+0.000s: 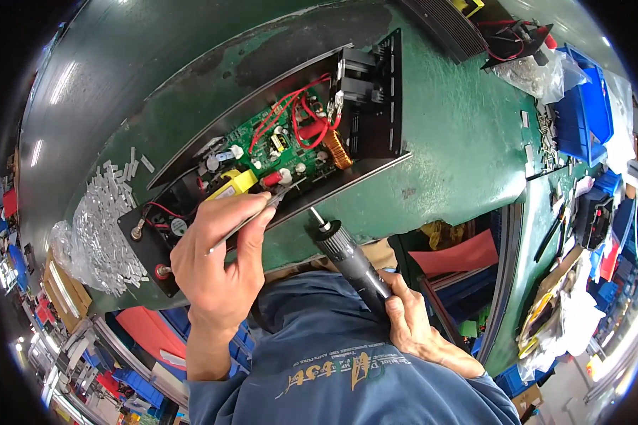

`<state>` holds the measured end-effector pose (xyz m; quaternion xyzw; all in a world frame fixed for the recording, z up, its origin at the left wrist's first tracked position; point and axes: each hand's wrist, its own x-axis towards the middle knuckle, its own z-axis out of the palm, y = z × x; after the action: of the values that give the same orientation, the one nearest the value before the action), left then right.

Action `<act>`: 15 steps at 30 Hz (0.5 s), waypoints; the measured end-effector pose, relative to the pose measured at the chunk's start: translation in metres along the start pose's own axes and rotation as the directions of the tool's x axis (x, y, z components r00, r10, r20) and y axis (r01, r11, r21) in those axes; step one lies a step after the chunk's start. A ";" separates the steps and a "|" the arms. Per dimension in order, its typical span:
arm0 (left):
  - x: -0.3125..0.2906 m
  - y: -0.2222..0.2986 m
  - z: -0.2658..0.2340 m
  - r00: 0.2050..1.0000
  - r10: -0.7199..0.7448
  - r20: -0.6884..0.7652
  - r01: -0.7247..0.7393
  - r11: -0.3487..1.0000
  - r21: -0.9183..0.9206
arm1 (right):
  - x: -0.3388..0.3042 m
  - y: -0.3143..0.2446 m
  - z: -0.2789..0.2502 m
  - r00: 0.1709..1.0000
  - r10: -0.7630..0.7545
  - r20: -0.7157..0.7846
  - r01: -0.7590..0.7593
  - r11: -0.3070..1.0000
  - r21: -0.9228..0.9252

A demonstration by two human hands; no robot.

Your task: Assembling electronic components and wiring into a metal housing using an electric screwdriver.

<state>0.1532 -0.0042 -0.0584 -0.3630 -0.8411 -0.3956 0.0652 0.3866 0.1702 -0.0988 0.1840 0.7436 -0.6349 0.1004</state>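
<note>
My left hand pinches thin metal tweezers between thumb and fingers, the tips reaching over the near side of an open black metal case. Inside the case lies a green circuit board with a yellow transformer, a copper coil and red wires. In my right hand is a black electric screwdriver, tilted up to the left. Its bit points at the near edge of the case, apart from it. What the tweezer tips grip, if anything, is too small to tell.
A heap of small silvery metal strips lies left of the case on the green bench. Another dark finned case stands at the far right, near blue bins. Open drawers with red sheets sit below the bench edge.
</note>
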 end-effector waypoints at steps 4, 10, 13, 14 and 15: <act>0.002 0.002 -0.003 1.000 -0.008 0.011 0.008 1.000 0.019 | 0.000 -0.006 -0.002 0.979 0.173 0.107 -0.186 0.975 0.120; 0.003 0.000 -0.004 0.999 0.043 0.029 -0.045 0.998 0.043 | 0.006 -0.008 0.001 0.900 0.320 0.297 -0.428 0.779 0.458; 0.003 0.008 -0.012 0.996 0.008 0.092 -0.012 0.999 0.044 | 0.003 -0.001 0.007 0.888 0.333 0.319 -0.459 0.697 0.551; 0.004 0.010 -0.014 0.994 -0.018 0.107 0.016 1.000 0.020 | 0.000 0.002 0.005 0.904 0.270 0.332 -0.421 0.702 0.575; 0.006 0.011 -0.013 0.992 -0.042 0.122 0.043 0.999 -0.007 | -0.002 0.007 0.003 0.917 0.208 0.340 -0.382 0.704 0.599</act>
<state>0.1538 -0.0059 -0.0408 -0.3688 -0.8491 -0.3781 0.0033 0.3904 0.1678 -0.1049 0.2446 0.4163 -0.8471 0.2221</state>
